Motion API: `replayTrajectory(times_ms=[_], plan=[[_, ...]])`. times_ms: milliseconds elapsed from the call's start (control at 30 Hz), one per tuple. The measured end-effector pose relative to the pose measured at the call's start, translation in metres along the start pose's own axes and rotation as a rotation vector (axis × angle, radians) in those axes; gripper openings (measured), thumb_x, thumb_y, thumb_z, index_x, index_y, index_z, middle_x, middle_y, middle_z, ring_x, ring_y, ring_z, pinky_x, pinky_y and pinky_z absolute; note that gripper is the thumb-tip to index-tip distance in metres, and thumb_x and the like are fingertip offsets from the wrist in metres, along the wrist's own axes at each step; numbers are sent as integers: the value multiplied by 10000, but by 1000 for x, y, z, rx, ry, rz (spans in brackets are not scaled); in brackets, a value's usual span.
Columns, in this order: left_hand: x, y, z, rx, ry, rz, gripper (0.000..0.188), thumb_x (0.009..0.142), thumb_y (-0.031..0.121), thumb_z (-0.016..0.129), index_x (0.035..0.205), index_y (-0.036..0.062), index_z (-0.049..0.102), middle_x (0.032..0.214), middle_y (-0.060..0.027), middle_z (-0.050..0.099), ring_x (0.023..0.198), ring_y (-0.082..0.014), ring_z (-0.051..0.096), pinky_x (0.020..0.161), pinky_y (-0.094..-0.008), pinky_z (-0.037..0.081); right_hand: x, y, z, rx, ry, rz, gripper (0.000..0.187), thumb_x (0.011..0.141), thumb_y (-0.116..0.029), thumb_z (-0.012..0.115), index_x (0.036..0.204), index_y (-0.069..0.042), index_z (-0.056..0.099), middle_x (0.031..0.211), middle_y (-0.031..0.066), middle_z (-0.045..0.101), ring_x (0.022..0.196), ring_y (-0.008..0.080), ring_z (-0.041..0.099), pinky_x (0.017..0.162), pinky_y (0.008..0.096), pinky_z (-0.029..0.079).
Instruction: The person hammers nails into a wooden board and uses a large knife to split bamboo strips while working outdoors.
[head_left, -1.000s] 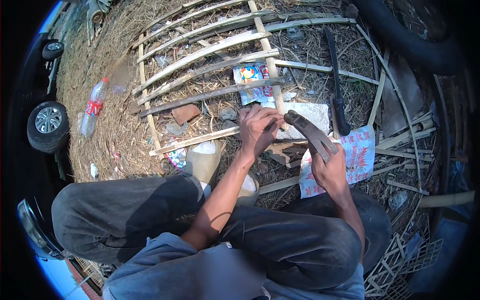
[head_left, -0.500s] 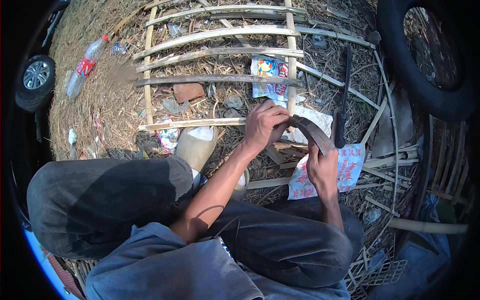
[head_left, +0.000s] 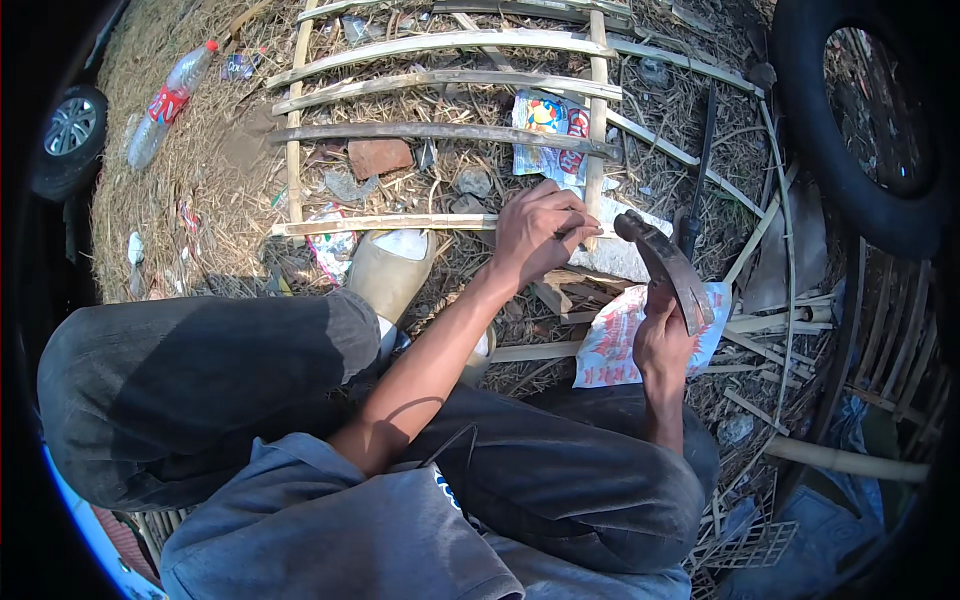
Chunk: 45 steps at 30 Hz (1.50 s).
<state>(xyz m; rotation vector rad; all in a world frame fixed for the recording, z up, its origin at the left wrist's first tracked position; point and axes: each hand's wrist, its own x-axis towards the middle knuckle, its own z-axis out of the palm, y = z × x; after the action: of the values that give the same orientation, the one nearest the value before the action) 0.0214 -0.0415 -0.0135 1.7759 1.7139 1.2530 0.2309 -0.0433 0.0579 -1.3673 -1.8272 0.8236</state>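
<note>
My right hand (head_left: 662,345) is closed round a claw hammer (head_left: 668,268) with a dark, worn head. The hammer's striking face is held up, a short way right of my left fingers. My left hand (head_left: 540,235) pinches at the right end of the nearest bamboo slat (head_left: 390,224), where it meets an upright bamboo rail (head_left: 597,130). Whatever sits between those fingertips is too small to make out. The slat and rail belong to a ladder-like frame with several crosswise slats, lying on the ground before me.
A long dark blade (head_left: 703,150) lies right of the frame. A red-and-white plastic sheet (head_left: 612,345) is under my right hand. Further out are a tyre (head_left: 788,120), a plastic bottle (head_left: 168,108), a brick piece (head_left: 380,157) and loose bamboo strips (head_left: 780,350). My shoe (head_left: 392,275) is near the slat.
The hammer has swung up and to the right, away from my left fingertips. My left hand stays pinched at the slat's end. The view has shifted slightly.
</note>
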Motion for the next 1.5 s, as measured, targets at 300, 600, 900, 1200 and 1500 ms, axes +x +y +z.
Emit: replayTrajectory(times_ms=[300,600,900,1200,1500], plan=[[-1,-1,-2,14,13,-12,111,679,80,837,759,130,779,769,33,676,753,-185,628,681,-347,507,4,-22,1,-179,-170,78,213,956,-216,637,1076,-52,701,693,245,635,683,475,650,547,480,483],[-1,-4,2,18,8,-2,141,653,61,822,765,118,760,757,38,652,744,-194,612,670,-348,510,5,-11,11,-312,-283,27,203,943,-196,607,1059,-54,694,726,250,643,684,483,632,565,509,480],[-4,-8,-3,4,0,-21,133,683,99,852,789,148,788,755,34,673,744,-171,622,654,-334,511,10,-22,7,-167,-127,50,235,983,-174,588,1108,-50,743,760,251,674,708,481,647,619,496,506],[0,-6,-2,-40,-50,-114,154,676,116,881,807,122,798,777,15,689,776,-183,635,682,-332,517,6,-21,3,-274,-210,158,253,974,-216,611,1164,-103,734,733,267,643,699,488,640,577,519,485],[3,0,2,-17,-35,-68,69,730,173,854,785,166,812,745,37,667,753,-176,626,644,-356,523,3,-11,-3,-146,-95,20,215,984,-171,580,1049,-31,729,714,216,660,633,421,667,555,448,492]])
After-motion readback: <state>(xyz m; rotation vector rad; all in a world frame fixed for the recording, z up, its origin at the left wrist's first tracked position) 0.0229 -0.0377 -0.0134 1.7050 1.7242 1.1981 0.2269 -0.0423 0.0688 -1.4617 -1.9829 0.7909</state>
